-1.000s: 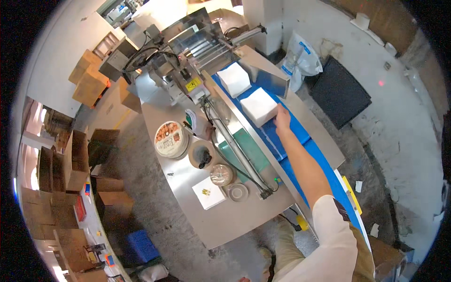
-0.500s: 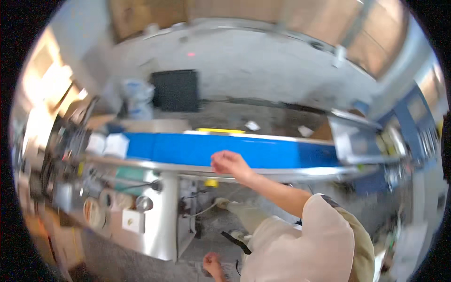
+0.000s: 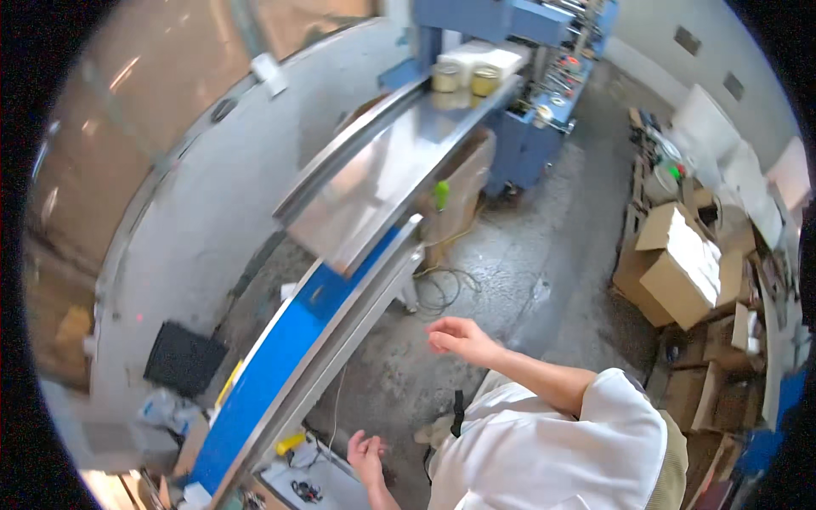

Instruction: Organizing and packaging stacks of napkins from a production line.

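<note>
Nothing seems handled: left hand (image 3: 367, 455) and right hand (image 3: 463, 340) are held empty, fingers half-curled, off the belt (image 3: 276, 361); reaching is needed for grasping.

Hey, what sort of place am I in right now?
Probably a factory or packing workshop: there's a blue conveyor belt, a metal tray leading from a large blue machine, and cardboard boxes.

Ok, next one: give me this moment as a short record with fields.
Left hand: loosely curled, nothing visible in it
Right hand: fingers curled, nothing visible in it
Belt: blue, left of both hands
Chute: metal, reaching over the belt's far end
Round items: two, side by side near the chute's far end
Machine: blue, at the chute's far end
</note>
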Demonstrator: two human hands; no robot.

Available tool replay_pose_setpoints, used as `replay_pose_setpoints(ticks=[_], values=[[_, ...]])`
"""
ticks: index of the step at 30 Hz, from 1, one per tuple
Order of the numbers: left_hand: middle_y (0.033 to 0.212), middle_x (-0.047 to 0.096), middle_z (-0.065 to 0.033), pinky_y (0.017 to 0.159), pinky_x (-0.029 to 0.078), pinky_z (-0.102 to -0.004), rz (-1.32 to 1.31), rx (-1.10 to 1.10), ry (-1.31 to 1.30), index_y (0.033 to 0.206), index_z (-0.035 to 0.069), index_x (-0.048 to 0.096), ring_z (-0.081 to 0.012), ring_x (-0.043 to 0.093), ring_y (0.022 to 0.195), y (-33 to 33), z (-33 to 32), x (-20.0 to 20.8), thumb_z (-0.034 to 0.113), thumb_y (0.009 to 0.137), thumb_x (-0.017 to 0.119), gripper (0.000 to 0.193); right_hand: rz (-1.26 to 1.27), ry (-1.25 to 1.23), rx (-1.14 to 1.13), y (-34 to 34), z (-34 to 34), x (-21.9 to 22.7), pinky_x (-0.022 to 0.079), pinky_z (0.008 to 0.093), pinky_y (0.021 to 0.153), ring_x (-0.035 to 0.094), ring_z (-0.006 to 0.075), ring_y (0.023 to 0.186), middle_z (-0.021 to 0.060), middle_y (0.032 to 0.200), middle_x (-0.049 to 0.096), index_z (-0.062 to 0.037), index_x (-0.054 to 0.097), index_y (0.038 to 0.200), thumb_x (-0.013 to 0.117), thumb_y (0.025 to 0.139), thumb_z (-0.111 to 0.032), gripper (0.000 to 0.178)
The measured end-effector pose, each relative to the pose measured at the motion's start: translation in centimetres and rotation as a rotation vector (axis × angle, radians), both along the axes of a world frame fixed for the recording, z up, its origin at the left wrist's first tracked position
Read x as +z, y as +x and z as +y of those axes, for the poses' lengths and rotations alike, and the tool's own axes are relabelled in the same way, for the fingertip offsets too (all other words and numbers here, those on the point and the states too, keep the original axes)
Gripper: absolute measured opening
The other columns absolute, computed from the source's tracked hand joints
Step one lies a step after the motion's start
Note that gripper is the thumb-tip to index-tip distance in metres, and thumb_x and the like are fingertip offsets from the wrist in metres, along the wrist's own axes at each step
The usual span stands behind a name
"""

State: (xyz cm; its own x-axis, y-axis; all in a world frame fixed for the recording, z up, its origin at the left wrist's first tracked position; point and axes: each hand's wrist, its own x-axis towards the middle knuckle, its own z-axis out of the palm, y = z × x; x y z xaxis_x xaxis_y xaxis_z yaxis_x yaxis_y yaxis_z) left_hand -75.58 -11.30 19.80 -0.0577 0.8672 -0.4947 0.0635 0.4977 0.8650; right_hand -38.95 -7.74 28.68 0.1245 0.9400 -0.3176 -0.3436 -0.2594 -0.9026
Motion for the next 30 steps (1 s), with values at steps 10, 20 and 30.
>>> replay_pose_setpoints(ticks=[10,20,30], values=[[0.073,0.066,-0.0042,0.048,0.042,-0.0194,0.046,-0.468,-0.052,0.116,0.002,0.058,-0.0081,0.059,0.058,34.6,6.7,6.9,0.011,0.087,0.069,0.032,-0.064,-0.062,-0.297,28.7,-2.9,-1.1,0.052,0.0274,0.081,0.065,0.0137,0.089,0.0063,0.1,0.067,0.0007,0.059,0.117,0.061,0.095,-0.019,0.03],[0.08,0.067,-0.006,0.06,0.05,-0.0233,-0.203,-0.452,0.132,0.114,0.001,0.059,-0.0098,0.06,0.064,47.6,20.0,6.2,0.009,0.092,0.062,0.024,-0.204,-0.014,-0.26,39.1,9.4,-3.7,0.053,0.0313,0.084,0.065,0.0148,0.093,0.007,0.104,0.067,0.0002,0.06,0.118,0.062,0.094,-0.017,0.03],[0.075,0.061,-0.0005,0.055,0.042,-0.0216,-0.262,-0.348,0.248,0.106,-0.001,0.062,-0.007,0.056,0.062,56.6,31.3,11.0,0.011,0.094,0.06,0.018,-0.701,0.252,-0.03,50.0,29.2,5.9,0.053,0.0304,0.079,0.065,0.0157,0.091,0.0089,0.105,0.069,0.0001,0.06,0.12,0.065,0.091,-0.022,0.036]])
